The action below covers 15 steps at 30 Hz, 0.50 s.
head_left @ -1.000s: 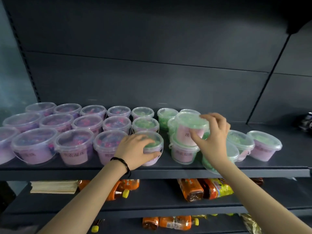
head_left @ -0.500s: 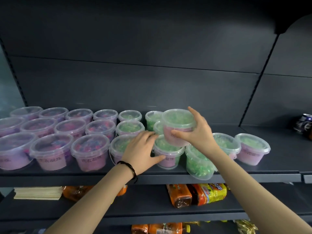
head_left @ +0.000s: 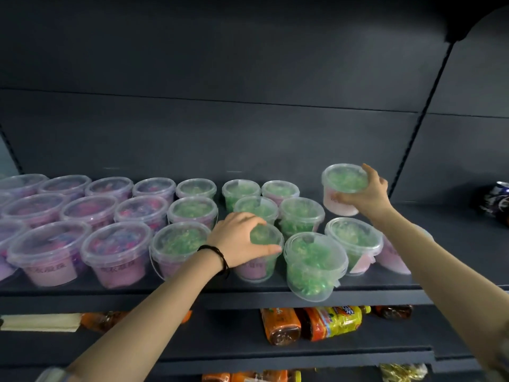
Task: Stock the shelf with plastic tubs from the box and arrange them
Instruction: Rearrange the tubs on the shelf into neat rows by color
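Left hand [head_left: 239,239] covers front tub [head_left: 257,269]; right hand [head_left: 368,194]'s raised tub [head_left: 343,180] label unreadable.

Rows of tubs [head_left: 89,212] fill the shelf's [head_left: 82,297] left and middle; one tilted tub [head_left: 314,267] overhangs its front edge.

Dim in here: dark grey back panel [head_left: 220,64] rising overhead, a slotted upright [head_left: 425,106] at right. Beneath the shelf [head_left: 137,296], orange bottles [head_left: 281,325] lie on the lower shelf [head_left: 275,359].
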Tool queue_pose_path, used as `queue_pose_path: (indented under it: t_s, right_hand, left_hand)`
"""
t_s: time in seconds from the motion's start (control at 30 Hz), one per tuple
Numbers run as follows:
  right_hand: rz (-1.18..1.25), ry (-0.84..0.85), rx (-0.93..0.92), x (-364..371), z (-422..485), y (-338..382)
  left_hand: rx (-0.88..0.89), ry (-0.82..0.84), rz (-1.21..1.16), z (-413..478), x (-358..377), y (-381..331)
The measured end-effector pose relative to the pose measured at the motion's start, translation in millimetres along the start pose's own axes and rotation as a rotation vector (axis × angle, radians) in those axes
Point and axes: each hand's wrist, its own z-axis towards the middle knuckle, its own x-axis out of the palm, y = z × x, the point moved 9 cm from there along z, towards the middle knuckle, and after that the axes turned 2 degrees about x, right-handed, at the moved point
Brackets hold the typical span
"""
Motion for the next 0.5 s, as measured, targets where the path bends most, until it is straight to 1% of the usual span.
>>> queue_pose_path:
  t_s: [0.07,0.2,0.33,0.43,0.5]
  right_hand:
    - [-0.039,-0.002,0.05,10,15,-14]
    - [-0.181,-0.004,0.054,23,33,-33]
    - [-0.265,0.123,0.135,39,42,-57]
    - [-0.33,0.215,0.144,48,45,-60]
    - [-0.37,0.263,0.185,49,44,-63]
  left_hand:
    - [-0.013,0.05,0.029,2,8,3]
    - [-0.027,0.082,0.12,4,19,10]
    - [-0.019,0.077,0.16,6,17,14]
    - [-0.022,0.081,0.177,6,15,16]
    - [-0.032,0.08,0.178,4,14,17]
